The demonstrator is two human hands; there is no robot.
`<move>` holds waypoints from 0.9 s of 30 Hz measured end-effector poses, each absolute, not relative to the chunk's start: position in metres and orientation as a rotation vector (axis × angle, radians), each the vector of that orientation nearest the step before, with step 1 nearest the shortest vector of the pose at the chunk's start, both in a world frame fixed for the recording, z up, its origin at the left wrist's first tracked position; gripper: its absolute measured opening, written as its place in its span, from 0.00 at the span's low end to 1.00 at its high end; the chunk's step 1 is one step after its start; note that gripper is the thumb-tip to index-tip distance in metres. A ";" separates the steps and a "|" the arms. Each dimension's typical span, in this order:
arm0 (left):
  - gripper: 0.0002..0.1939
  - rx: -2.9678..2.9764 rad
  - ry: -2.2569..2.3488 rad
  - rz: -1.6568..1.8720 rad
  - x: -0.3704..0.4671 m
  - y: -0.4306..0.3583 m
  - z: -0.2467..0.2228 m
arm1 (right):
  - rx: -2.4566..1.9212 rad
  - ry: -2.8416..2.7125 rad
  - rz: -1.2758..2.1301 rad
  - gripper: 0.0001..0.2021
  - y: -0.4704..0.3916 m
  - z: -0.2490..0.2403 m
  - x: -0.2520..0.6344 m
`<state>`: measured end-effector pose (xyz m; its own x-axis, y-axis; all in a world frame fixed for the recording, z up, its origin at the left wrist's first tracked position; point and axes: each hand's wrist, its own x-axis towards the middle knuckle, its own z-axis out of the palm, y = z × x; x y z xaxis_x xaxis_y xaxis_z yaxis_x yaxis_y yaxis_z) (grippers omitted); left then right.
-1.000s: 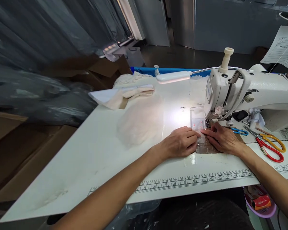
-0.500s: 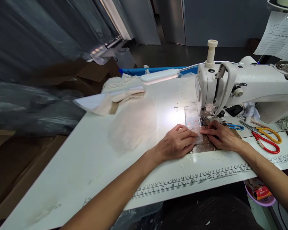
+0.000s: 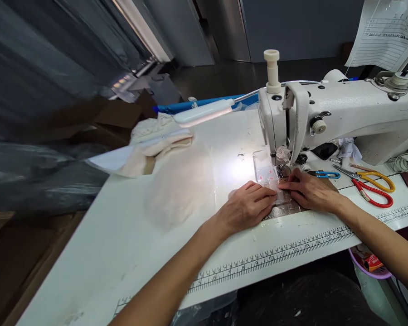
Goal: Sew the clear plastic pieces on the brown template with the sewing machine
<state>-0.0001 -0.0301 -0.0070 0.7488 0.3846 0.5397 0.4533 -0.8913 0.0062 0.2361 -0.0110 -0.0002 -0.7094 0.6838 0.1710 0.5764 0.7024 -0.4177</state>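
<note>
Fingertips of my left hand (image 3: 246, 206), held together and slightly curled, press on a small sheer whitish piece of fabric (image 3: 271, 182) with pink spots. From the other side my right hand (image 3: 309, 190) pinches its near edge between thumb and forefinger, though the fingertips partly cover it. The piece lies just in front of the presser foot (image 3: 281, 171) of a white sewing machine (image 3: 272, 122). Under the hands is a brownish, shiny plate (image 3: 287, 207). A clear plastic guide (image 3: 259, 160) sits left of the needle area.
Right of my right hand lie blue thread snips (image 3: 328, 174) and scissors (image 3: 374, 192) with red and yellow handles. A lit lamp (image 3: 204, 113) hangs over the white table (image 3: 122, 244). Pale cloth (image 3: 166, 147) is at its far left. A printed ruler (image 3: 272, 260) follows the front edge.
The camera view has turned slightly, so the machine and table sit further left in the picture. Both hands keep nearly the same pose at the fabric.
</note>
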 end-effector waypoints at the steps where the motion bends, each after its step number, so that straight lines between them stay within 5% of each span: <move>1: 0.07 -2.801 -0.672 -0.829 0.001 -0.030 -0.006 | -0.993 -2.584 0.502 0.19 -0.011 0.000 0.236; 27: 0.10 -2.717 -0.525 -0.574 0.004 -0.031 0.001 | -1.003 -2.519 0.629 0.18 -0.014 0.004 0.240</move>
<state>0.0040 -0.0310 0.0007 0.8522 0.2851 0.4387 0.4110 -0.8836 -0.2243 0.2405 -0.0138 0.0045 -0.6853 0.7105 0.1596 0.5521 0.6498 -0.5224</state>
